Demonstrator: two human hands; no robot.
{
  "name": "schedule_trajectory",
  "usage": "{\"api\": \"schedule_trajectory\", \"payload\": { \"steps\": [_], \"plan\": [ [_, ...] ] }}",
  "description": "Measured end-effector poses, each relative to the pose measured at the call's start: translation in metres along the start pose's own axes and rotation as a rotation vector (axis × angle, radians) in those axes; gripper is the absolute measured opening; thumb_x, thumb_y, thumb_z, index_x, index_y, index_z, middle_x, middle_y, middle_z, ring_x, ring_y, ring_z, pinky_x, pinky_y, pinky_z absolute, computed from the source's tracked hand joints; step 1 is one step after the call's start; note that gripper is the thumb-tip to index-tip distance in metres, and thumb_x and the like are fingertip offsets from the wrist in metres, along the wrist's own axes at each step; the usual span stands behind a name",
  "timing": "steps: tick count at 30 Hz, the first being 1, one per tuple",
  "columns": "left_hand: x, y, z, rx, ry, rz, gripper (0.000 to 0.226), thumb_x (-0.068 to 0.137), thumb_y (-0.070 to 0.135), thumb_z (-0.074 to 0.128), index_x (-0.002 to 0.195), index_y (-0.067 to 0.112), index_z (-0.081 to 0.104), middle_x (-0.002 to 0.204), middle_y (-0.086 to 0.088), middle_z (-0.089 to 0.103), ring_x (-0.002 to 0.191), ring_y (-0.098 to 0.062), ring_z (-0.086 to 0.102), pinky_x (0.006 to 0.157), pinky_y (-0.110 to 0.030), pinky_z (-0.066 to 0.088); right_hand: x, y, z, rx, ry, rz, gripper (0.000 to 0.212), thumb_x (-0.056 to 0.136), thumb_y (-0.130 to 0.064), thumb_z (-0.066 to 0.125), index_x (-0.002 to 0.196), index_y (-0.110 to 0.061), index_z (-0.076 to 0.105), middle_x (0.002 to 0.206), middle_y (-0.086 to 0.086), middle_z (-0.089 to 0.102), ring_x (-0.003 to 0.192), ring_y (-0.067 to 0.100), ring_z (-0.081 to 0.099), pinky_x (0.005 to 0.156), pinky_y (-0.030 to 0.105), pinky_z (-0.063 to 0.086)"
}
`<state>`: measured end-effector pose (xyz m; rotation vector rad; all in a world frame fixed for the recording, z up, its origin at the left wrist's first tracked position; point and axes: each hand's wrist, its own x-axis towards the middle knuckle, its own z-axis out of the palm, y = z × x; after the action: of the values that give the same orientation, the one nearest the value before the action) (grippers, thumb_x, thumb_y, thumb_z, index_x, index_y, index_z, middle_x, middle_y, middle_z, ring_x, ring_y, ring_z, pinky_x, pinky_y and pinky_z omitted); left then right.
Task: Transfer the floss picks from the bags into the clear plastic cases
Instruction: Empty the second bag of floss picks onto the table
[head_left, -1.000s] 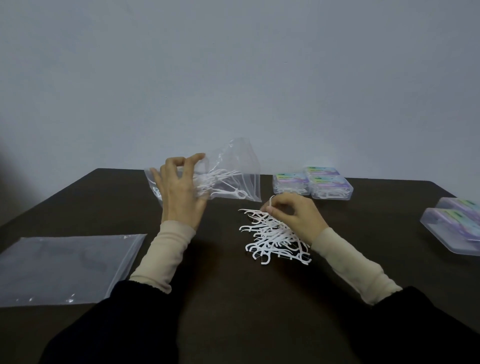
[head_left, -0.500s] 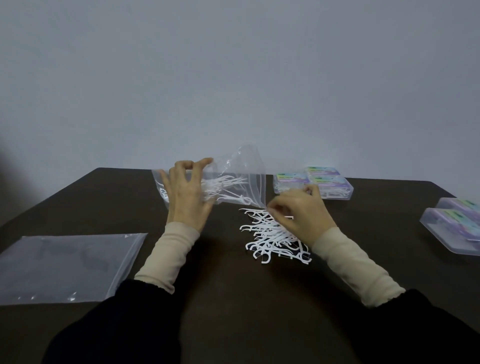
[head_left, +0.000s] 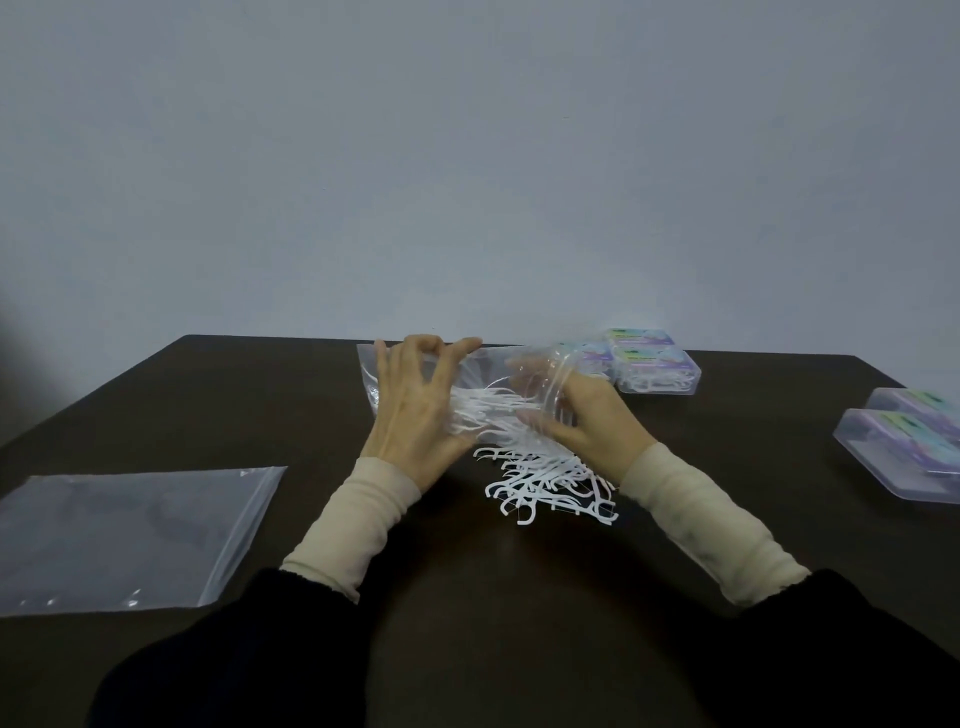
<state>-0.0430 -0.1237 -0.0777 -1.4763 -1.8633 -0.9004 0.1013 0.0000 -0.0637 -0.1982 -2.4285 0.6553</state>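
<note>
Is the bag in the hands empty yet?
Not empty: white floss picks still show through the clear bag gripped by the left hand, right hand reaching inside.

On the worktop (head_left: 519, 597), a bag (head_left: 498, 374) sits at centre toward the far edge, with picks (head_left: 488, 405) inside it. The left hand (head_left: 415, 415) holds the bag's left part; the right hand (head_left: 587, 421) reaches into its right end. Just before the bag, between the two hands, a pile (head_left: 550, 483) of loose picks lies on the worktop. A flat bag (head_left: 124, 535) lies well to the left, near the front. Behind and right of the hands two cases (head_left: 652, 366) sit side by side, picks inside. Two more cases (head_left: 904, 447) sit at the far right edge, one behind the other.
</note>
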Motion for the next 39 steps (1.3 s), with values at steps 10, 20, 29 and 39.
{"api": "schedule_trajectory", "payload": {
  "steps": [10, 20, 29, 39],
  "plan": [
    [-0.003, 0.008, 0.006, -0.007, 0.021, 0.065, 0.080, 0.062, 0.063, 0.054, 0.129, 0.023, 0.035, 0.109, -0.011, 0.040, 0.109, -0.022, 0.035, 0.106, -0.056, 0.009, 0.002, -0.006, 0.004, 0.052, -0.051, 0.034, 0.023, 0.083, -0.013, 0.067, 0.106, -0.013, 0.065, 0.088, -0.010, 0.059, 0.076, -0.012, 0.053, 0.071, 0.001, 0.038],
    [-0.001, 0.002, 0.014, 0.198, 0.075, 0.091, 0.107, 0.049, 0.020, 0.086, 0.138, 0.021, 0.025, 0.108, -0.006, 0.029, 0.105, -0.024, 0.035, 0.105, -0.057, 0.011, 0.000, -0.012, 0.000, 0.005, 0.268, 0.078, 0.018, 0.076, -0.011, 0.074, 0.093, -0.009, 0.074, 0.072, -0.005, 0.066, 0.057, -0.005, 0.057, 0.065, 0.014, 0.049],
    [-0.002, -0.017, 0.013, 0.378, 0.146, 0.034, 0.113, 0.031, -0.019, 0.068, 0.132, 0.019, 0.034, 0.107, -0.007, 0.030, 0.103, -0.028, 0.033, 0.101, -0.060, 0.015, -0.001, -0.010, -0.011, 0.236, 0.257, 0.198, 0.020, 0.072, -0.004, 0.075, 0.089, -0.012, 0.073, 0.077, 0.003, 0.071, 0.069, 0.005, 0.064, 0.070, 0.017, 0.054],
    [-0.005, -0.052, 0.004, 0.414, 0.140, -0.181, 0.106, 0.038, -0.020, 0.068, 0.130, 0.019, 0.033, 0.110, -0.008, 0.027, 0.107, -0.030, 0.028, 0.103, -0.063, 0.013, -0.008, 0.023, -0.032, 0.412, 0.090, 0.425, 0.018, 0.071, -0.004, 0.074, 0.089, -0.008, 0.073, 0.056, -0.009, 0.067, 0.051, 0.000, 0.057, 0.053, 0.011, 0.047]
  ]
}}
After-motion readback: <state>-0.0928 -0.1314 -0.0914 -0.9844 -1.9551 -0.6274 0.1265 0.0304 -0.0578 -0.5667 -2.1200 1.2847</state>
